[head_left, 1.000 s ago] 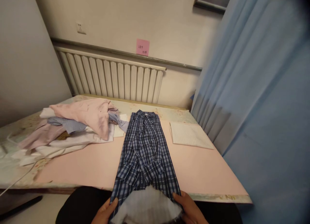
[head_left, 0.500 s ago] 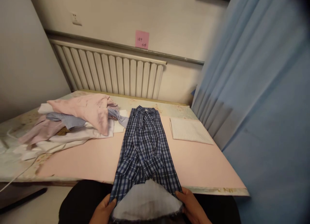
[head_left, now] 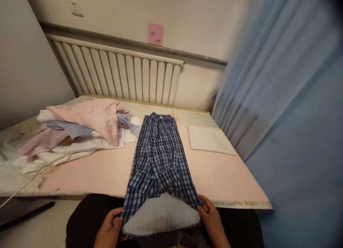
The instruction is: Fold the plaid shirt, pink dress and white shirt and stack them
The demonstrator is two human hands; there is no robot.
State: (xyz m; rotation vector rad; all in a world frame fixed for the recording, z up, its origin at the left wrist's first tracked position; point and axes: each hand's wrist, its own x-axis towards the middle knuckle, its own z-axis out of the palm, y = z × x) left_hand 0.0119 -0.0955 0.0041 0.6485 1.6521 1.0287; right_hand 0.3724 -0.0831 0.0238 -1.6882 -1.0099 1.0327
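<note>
A blue plaid shirt (head_left: 160, 151) lies lengthwise on the table, its collar at the far end and its sides and sleeves folded inward. The near end hangs over the table's front edge, with the pale inside of the hem showing. My left hand (head_left: 109, 224) pinches the left corner of that hem. At the right corner, my right hand (head_left: 210, 217) grips the cloth between thumb and fingers. Between the two hands the hem is held spread.
Left on the table (head_left: 85, 178) is a loose heap of clothes (head_left: 88, 121). A folded striped white cloth (head_left: 210, 140) lies to the right. A blue curtain (head_left: 281, 98) hangs along the right side, and a radiator (head_left: 120, 73) stands behind the table.
Both hands have come slightly up with the shirt's hem. The right hand's fingers have shifted on its corner. The view has tilted down a little.
</note>
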